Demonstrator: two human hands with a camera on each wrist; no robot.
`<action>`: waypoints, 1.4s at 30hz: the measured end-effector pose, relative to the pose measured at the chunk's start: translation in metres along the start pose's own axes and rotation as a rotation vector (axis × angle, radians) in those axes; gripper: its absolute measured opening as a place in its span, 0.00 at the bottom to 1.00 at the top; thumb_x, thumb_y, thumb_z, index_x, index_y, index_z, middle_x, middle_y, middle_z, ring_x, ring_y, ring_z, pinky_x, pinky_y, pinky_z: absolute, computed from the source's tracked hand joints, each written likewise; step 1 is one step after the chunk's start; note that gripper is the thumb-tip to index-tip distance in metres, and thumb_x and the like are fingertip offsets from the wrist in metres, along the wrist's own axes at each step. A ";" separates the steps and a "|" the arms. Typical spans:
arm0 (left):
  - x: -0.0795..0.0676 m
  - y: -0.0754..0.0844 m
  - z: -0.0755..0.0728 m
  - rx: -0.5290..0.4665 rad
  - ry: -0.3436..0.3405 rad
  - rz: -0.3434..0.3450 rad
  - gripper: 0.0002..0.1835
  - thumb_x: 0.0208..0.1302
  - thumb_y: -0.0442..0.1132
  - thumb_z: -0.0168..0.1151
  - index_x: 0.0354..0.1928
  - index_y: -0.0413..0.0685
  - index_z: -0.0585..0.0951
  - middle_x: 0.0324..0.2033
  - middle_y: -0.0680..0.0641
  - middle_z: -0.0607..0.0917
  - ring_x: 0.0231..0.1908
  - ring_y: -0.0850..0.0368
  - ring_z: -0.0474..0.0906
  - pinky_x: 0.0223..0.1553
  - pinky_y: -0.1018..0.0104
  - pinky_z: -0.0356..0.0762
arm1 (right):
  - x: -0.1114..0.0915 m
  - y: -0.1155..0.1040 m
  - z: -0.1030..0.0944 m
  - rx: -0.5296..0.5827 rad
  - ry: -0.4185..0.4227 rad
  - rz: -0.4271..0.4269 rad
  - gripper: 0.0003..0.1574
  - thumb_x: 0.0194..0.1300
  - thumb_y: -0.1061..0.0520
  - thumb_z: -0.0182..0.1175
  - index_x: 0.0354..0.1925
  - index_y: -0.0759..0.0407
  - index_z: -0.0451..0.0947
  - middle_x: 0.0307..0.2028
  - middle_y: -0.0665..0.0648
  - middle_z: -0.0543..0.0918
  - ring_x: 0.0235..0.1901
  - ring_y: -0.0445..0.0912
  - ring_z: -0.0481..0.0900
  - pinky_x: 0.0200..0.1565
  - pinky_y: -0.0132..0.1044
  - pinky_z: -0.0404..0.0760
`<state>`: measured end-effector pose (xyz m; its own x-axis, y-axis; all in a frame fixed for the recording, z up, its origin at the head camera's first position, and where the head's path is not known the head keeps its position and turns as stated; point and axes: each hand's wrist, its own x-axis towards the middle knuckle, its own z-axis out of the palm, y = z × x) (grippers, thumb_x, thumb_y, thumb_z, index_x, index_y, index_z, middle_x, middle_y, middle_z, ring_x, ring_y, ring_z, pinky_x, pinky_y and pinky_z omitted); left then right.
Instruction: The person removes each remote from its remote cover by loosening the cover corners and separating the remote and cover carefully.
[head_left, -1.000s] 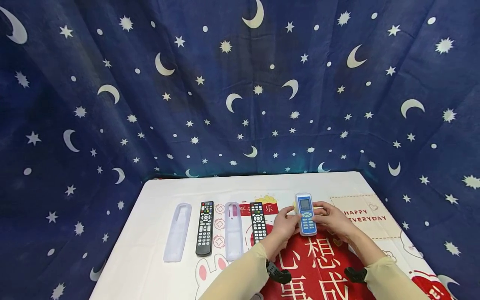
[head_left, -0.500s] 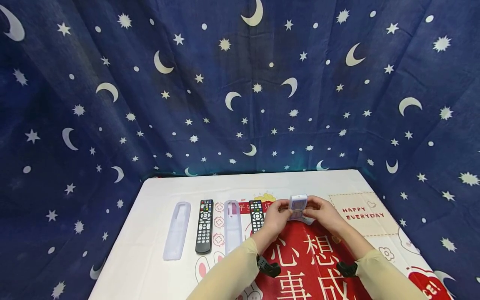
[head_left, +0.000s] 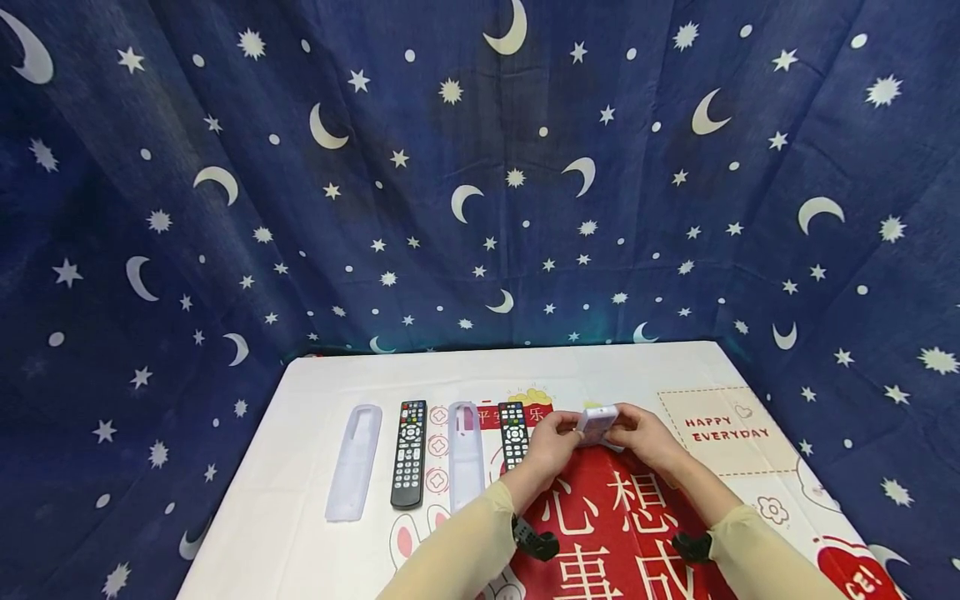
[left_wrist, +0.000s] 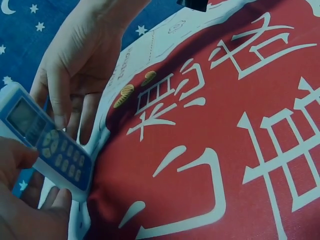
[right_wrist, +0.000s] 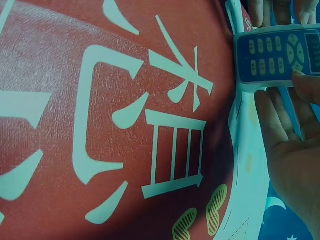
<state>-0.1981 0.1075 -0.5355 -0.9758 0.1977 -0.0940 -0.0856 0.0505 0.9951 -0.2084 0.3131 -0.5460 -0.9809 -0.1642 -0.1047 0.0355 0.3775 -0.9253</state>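
Both hands hold a blue-faced remote control (head_left: pixel 597 422) with a small screen and a pale, translucent cover round its edges. In the head view it is tilted up, its whitish top end showing and its face mostly hidden. My left hand (head_left: pixel 551 442) grips the left side. My right hand (head_left: pixel 649 438) holds the opposite side, thumb toward the front and fingers behind. Its screen and keys show in the left wrist view, where the blue remote (left_wrist: pixel 52 145) sits between the hands. From the right wrist, the right thumb touches the face of the remote (right_wrist: pixel 272 57) near the round keypad.
Left of the hands lie a black remote (head_left: pixel 514 435), a translucent remote cover (head_left: pixel 467 454), a larger black remote (head_left: pixel 408 454) and another translucent cover (head_left: pixel 354 463), roughly in a row. A printed cloth (head_left: pixel 315 400) covers the table; a starry curtain (head_left: pixel 420 233) stands behind.
The blue remote, earlier face-up with its keys visible from above, has been tipped up and shifted slightly left. Over the last half second its top end has dropped a little. The other remotes stay put.
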 end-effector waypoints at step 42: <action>-0.017 0.007 0.008 -0.131 -0.098 -0.306 0.26 0.63 0.21 0.60 0.64 0.31 0.72 0.41 0.43 0.81 0.42 0.45 0.86 0.41 0.53 0.87 | -0.019 -0.010 -0.003 0.059 -0.215 0.121 0.51 0.63 0.60 0.69 0.75 0.72 0.54 0.62 0.71 0.71 0.49 0.54 0.80 0.49 0.44 0.85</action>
<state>-0.1805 0.1123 -0.5268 -0.8774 0.2861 -0.3852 -0.4029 -0.0033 0.9152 -0.1904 0.3151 -0.5336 -0.9058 -0.3135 -0.2852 0.1674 0.3538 -0.9202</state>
